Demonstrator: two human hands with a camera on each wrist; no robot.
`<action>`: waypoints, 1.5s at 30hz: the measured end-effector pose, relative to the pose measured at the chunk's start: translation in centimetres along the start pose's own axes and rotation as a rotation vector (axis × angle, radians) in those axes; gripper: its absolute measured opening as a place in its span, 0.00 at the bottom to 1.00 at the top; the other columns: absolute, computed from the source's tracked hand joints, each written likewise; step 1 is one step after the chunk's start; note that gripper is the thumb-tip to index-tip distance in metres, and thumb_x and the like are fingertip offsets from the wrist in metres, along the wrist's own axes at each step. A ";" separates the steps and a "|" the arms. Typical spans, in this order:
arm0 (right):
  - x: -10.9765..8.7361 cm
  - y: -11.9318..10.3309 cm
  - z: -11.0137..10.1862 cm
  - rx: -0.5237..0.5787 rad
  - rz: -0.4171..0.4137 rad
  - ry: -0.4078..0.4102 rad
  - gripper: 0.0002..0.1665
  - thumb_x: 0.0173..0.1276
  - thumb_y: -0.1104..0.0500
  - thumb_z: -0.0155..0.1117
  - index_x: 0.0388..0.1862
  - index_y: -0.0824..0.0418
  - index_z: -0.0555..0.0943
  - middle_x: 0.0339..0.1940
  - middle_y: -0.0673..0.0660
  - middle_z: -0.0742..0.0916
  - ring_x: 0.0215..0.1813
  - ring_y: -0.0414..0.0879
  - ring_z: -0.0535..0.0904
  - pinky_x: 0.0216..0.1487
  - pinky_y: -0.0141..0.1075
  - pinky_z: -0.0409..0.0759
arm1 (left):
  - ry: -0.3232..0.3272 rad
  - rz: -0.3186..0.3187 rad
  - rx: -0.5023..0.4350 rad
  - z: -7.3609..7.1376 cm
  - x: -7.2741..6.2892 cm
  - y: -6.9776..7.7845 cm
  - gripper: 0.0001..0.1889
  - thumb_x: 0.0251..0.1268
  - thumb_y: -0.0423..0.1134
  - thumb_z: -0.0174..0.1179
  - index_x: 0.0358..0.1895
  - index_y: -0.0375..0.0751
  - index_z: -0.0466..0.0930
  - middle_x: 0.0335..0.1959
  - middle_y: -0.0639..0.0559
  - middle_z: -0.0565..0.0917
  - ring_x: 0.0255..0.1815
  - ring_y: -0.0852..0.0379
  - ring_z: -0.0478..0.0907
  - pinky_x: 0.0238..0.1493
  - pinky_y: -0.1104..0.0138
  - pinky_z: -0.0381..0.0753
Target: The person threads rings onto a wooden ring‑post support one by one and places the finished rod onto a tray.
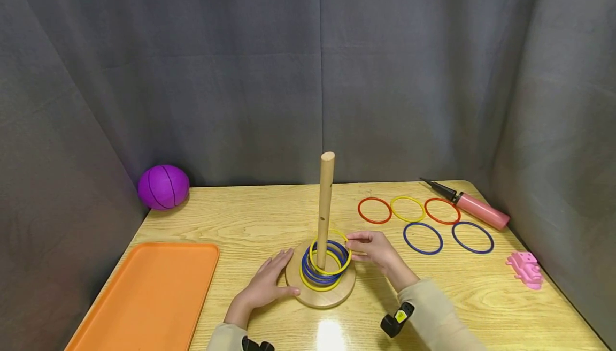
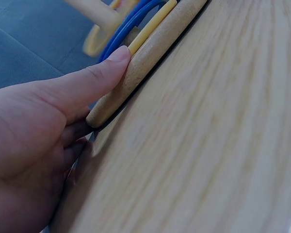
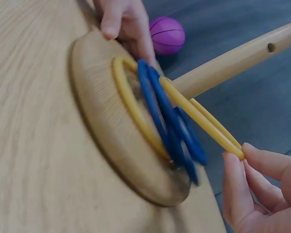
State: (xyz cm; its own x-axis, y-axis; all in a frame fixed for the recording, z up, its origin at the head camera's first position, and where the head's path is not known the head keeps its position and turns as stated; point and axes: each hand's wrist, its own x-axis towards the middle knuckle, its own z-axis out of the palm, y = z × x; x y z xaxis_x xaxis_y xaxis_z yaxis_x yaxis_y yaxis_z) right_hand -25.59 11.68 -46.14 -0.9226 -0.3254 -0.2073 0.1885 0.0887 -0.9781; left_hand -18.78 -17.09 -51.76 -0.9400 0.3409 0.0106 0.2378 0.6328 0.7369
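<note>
A wooden peg stands upright on a round wooden base. Around its foot lie a yellow ring at the bottom and several blue rings stacked unevenly above it. My right hand pinches another yellow ring between thumb and fingertips. That ring encircles the peg and tilts just above the blue ones. On the base's left side rests my left hand, fingers extended along the edge, its thumb touching the rim.
Loose red rings, a yellow ring and blue rings lie to the right. A pink pump and pink toy are farther right. An orange tray and purple ball are left.
</note>
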 end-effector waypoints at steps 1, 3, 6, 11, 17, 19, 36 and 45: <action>0.1 0.2 0.0 -0.014 0.004 -0.003 0.21 0.67 0.67 0.62 0.56 0.79 0.75 0.33 0.48 0.86 0.38 0.36 0.83 0.41 0.29 0.86 | -0.002 -0.002 -0.002 0.0 0.0 0.0 0.51 0.54 0.53 0.69 0.76 0.36 0.52 0.77 0.39 0.56 0.80 0.39 0.47 0.79 0.44 0.41; 0.2 0.6 0.0 -0.034 0.013 -0.002 0.21 0.67 0.67 0.62 0.55 0.79 0.75 0.32 0.48 0.86 0.36 0.36 0.83 0.40 0.29 0.86 | -0.005 -0.003 -0.009 0.0 0.0 0.0 0.51 0.54 0.54 0.69 0.76 0.36 0.52 0.77 0.39 0.56 0.79 0.39 0.47 0.78 0.43 0.40; 0.3 1.0 0.0 -0.062 0.009 0.009 0.21 0.67 0.67 0.62 0.55 0.80 0.76 0.31 0.47 0.85 0.34 0.36 0.83 0.38 0.29 0.86 | -0.007 0.000 -0.010 0.0 -0.1 0.1 0.51 0.54 0.54 0.69 0.76 0.36 0.52 0.77 0.38 0.56 0.79 0.39 0.47 0.78 0.42 0.41; 0.2 1.3 -0.1 -0.114 -0.038 0.030 0.19 0.67 0.70 0.61 0.53 0.83 0.75 0.31 0.49 0.86 0.32 0.35 0.82 0.36 0.30 0.87 | -0.006 -0.002 -0.008 -0.1 -0.1 0.2 0.51 0.54 0.53 0.69 0.76 0.36 0.52 0.77 0.38 0.56 0.79 0.39 0.47 0.78 0.43 0.41; 0.1 1.8 -1.8 -0.113 -0.134 0.056 0.19 0.64 0.64 0.67 0.49 0.79 0.79 0.35 0.57 0.88 0.36 0.39 0.84 0.39 0.37 0.88 | 0.003 -0.002 0.002 0.0 -0.1 0.2 0.51 0.54 0.53 0.70 0.76 0.36 0.53 0.77 0.38 0.57 0.79 0.39 0.48 0.78 0.44 0.41; 0.1 1.9 -2.6 -0.124 -0.143 0.080 0.19 0.65 0.62 0.67 0.49 0.77 0.80 0.36 0.58 0.87 0.37 0.39 0.84 0.41 0.39 0.88 | 0.005 0.002 0.007 0.0 -0.1 0.2 0.51 0.54 0.53 0.70 0.76 0.36 0.53 0.77 0.38 0.57 0.79 0.39 0.48 0.78 0.44 0.42; 0.6 1.2 -13.5 -0.815 -0.209 0.443 0.17 0.68 0.64 0.62 0.52 0.74 0.80 0.45 0.69 0.87 0.47 0.62 0.84 0.47 0.48 0.81 | 0.005 0.003 0.019 0.1 0.0 -0.1 0.51 0.54 0.53 0.69 0.76 0.37 0.52 0.77 0.38 0.56 0.79 0.39 0.48 0.78 0.44 0.41; 0.7 1.6 -17.0 -0.912 -0.142 0.485 0.19 0.67 0.64 0.62 0.51 0.77 0.79 0.45 0.73 0.86 0.49 0.66 0.81 0.51 0.55 0.77 | 0.006 0.008 0.017 0.2 0.0 -0.2 0.51 0.54 0.53 0.69 0.76 0.37 0.52 0.77 0.39 0.57 0.79 0.39 0.48 0.78 0.43 0.41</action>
State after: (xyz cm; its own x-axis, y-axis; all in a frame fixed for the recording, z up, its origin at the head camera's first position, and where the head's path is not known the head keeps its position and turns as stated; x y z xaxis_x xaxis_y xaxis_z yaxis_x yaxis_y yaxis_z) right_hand -31.62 27.60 -47.48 -0.9906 0.0072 0.1364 -0.0717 0.8224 -0.5644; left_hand -18.84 -17.11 -52.03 -0.9394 0.3421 0.0210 0.2498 0.6415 0.7253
